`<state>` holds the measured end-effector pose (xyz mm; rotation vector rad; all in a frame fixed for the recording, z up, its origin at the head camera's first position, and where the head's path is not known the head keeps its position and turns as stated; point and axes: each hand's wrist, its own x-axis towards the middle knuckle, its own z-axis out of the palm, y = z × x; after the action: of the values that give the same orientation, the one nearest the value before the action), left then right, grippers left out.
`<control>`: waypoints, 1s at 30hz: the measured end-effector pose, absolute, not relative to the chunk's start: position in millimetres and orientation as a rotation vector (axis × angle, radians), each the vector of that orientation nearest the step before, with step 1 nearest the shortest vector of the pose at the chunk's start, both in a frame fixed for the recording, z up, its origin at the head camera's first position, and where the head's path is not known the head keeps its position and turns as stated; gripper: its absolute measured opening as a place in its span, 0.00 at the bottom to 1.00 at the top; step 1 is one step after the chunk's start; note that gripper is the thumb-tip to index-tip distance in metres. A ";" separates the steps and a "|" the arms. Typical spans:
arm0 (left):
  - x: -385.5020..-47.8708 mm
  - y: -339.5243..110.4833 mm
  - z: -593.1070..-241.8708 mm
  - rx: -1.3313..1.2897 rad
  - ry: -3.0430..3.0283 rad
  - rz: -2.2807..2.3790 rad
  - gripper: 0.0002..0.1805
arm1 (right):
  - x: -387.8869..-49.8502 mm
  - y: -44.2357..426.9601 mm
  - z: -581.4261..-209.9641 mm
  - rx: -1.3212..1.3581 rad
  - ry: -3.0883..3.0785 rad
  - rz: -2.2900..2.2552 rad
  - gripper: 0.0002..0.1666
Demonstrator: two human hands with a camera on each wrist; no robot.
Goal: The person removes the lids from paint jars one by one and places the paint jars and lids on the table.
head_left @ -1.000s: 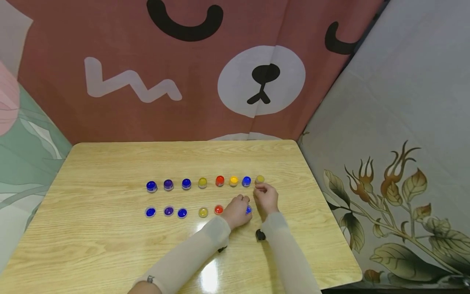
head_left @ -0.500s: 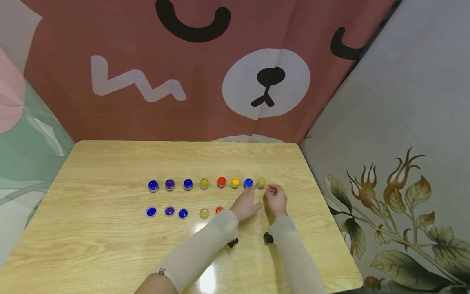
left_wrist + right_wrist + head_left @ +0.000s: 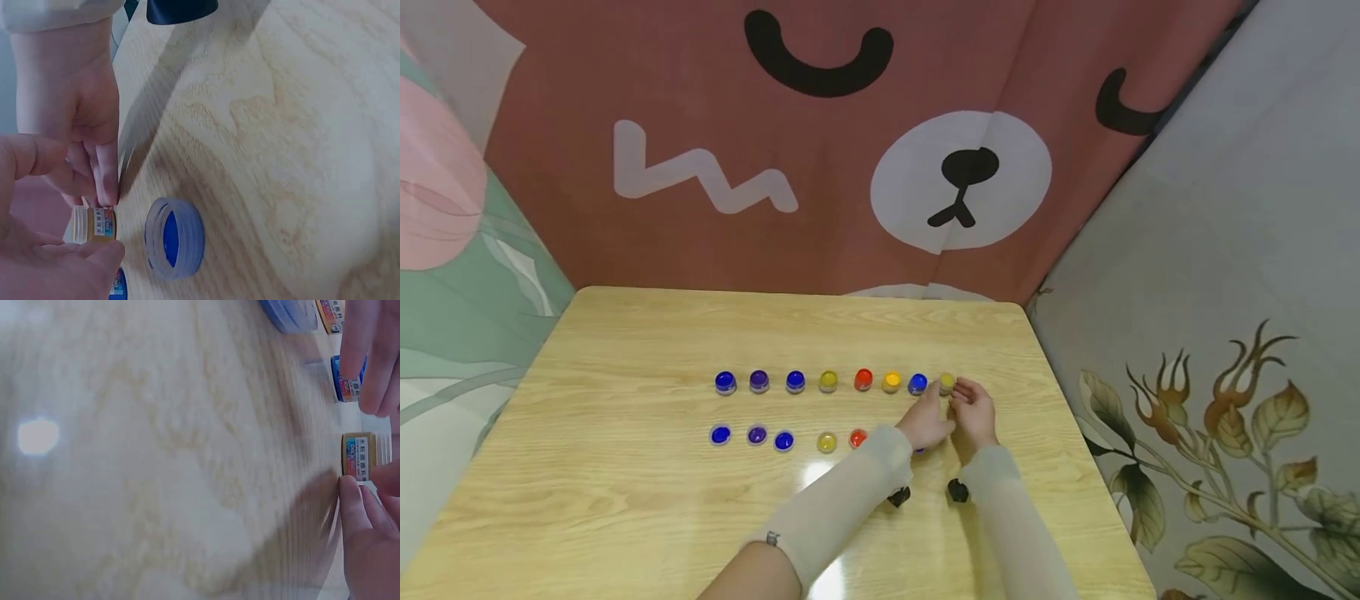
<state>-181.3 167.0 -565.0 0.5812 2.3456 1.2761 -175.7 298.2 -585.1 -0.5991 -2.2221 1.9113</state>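
Observation:
A small ochre-yellow paint jar stands at the right end of a row of uncapped jars, its clear threaded neck showing. My right hand has its fingertips against the jar's right side; in the right wrist view those fingers lie at its label. From the left, my left hand reaches toward the same jar with extended fingers, in front of a blue paint jar. Whether its fingertips touch the ochre jar cannot be told. Under the left hand lies a blue lid, mostly hidden in the head view.
Other jars, such as a yellow one and a red one, continue the back row leftward. A front row of lids includes a red lid and an ochre lid. The wooden table meets fabric-covered walls.
My left hand has lifted from the front row and moved forward and right to the ochre jar. My right hand has shifted from the jar's front to its right side.

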 end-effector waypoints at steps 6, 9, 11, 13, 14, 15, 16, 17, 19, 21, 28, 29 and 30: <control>-181.0 169.3 -565.3 0.536 2.326 1.323 0.44 | -177.9 299.6 -589.9 -0.557 -2.328 1.799 0.25; -181.9 169.3 -564.4 0.486 2.293 1.355 0.45 | -177.4 302.1 -592.1 -0.535 -2.371 1.775 0.25; -182.8 169.0 -565.1 0.465 2.272 1.372 0.46 | -177.1 303.2 -593.2 -0.534 -2.395 1.758 0.25; -184.1 168.8 -567.3 0.469 2.268 1.353 0.46 | -177.2 304.2 -594.1 -0.529 -2.420 1.742 0.24; -184.9 168.7 -569.0 0.479 2.272 1.340 0.46 | -177.3 304.4 -594.3 -0.529 -2.424 1.746 0.24; -185.6 168.5 -570.5 0.489 2.272 1.335 0.46 | -177.5 304.9 -594.4 -0.526 -2.431 1.749 0.24; -186.6 168.3 -572.0 0.500 2.276 1.324 0.46 | -177.9 305.3 -594.5 -0.524 -2.433 1.761 0.24; -187.5 168.2 -573.4 0.510 2.282 1.312 0.46 | -178.2 305.7 -594.1 -0.512 -2.436 1.770 0.24; -189.1 167.7 -574.7 0.522 2.289 1.301 0.46 | -178.7 306.8 -593.1 -0.494 -2.443 1.789 0.24; -190.5 167.2 -574.0 0.527 2.293 1.295 0.46 | -178.5 308.3 -591.3 -0.474 -2.459 1.798 0.23; -189.6 167.5 -566.3 0.564 2.314 1.263 0.40 | -174.5 319.3 -588.9 -0.369 -2.563 1.650 0.21; -188.9 167.7 -565.8 0.579 2.326 1.259 0.39 | -173.8 321.0 -589.3 -0.367 -2.571 1.643 0.21; -188.2 167.8 -565.4 0.593 2.338 1.249 0.37 | -173.0 322.5 -589.2 -0.356 -2.574 1.646 0.21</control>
<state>-188.2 167.8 -565.4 0.5935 2.3378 1.2490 -173.0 322.5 -589.2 -0.3556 -2.5738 1.6460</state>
